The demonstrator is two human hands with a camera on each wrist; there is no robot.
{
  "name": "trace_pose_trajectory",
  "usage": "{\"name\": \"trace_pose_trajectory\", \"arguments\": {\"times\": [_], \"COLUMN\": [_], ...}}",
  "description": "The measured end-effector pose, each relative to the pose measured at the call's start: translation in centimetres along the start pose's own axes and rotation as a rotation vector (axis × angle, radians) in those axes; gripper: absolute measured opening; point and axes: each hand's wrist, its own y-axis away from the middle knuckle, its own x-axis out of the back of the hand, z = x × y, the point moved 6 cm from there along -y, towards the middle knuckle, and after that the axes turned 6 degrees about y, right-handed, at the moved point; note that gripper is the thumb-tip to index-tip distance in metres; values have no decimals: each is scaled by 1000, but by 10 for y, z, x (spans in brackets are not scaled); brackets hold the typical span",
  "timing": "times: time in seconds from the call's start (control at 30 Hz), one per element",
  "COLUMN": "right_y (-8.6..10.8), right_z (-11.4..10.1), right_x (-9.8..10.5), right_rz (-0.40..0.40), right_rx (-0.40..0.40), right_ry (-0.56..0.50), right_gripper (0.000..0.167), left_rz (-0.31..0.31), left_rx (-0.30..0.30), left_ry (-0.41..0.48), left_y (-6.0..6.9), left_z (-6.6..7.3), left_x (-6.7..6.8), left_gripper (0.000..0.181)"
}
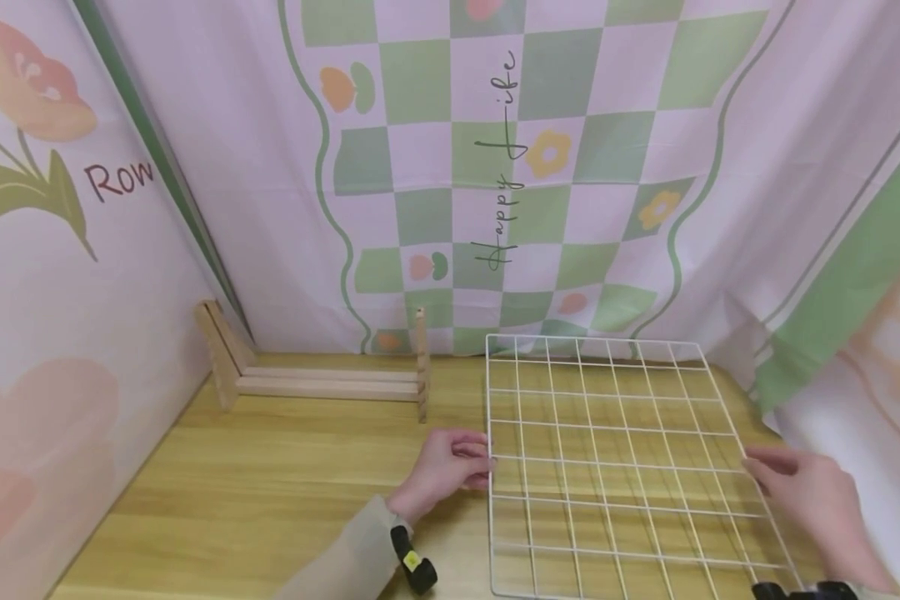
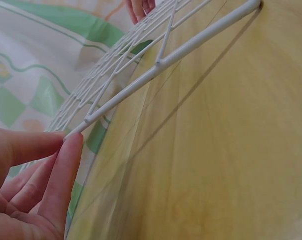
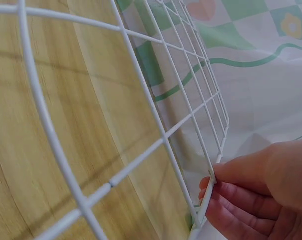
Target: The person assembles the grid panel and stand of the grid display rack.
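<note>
Works over a counter (image 1: 270, 467) bounded at the back by a checked cloth (image 1: 487, 208) and at left by a tulip-printed panel (image 1: 37, 292). Has a wooden rack (image 1: 328, 387) standing close to the back left corner, with a narrow strip of wood between it and a white wire grid (image 1: 636, 465), widening to a broader stretch toward the front left. Brings the grid's far edge near the checked cloth and its near edge to the bottom of the head view. Has pale side cloth (image 1: 888, 467) just beyond the grid's right side. Pinches the grid's left bar in the left hand (image 1: 442, 467), with thumb and fingertips narrowed on the wire, and its right bar in the right hand (image 1: 813, 492), likewise narrowed. Holds it between both hands, tilted, meeting its shadow near one corner in the left wrist view and rising off the wood toward the left hand.
</note>
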Motion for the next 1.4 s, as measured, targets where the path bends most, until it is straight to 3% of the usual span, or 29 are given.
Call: {"name": "trace_pose_trajectory", "arguments": {"times": [0.2, 0.4, 0.77, 0.93, 1.4], "right_y": [0, 0, -7, -10, -8], "right_z": [-8, -14, -13, -17, -23], "right_x": [6, 12, 17, 20, 31], "right_rz": [40, 78, 80, 98, 210], "right_rx": [11, 11, -35, -38, -120], "right_ry": [-6, -18, -37, -61, -220], "right_gripper": [35, 35, 42, 41, 41], "left_rz": [21, 31, 29, 31, 72], "left_rx": [-24, -85, -158, -221, -323], "left_ry": [-16, -54, -67, -100, -113], "left_y": [-2, -5, -9, -11, -12], "left_z": [5, 13, 32, 39, 59], "left_x": [1, 3, 3, 4, 2], "left_gripper": [34, 34, 35, 32, 28]}}
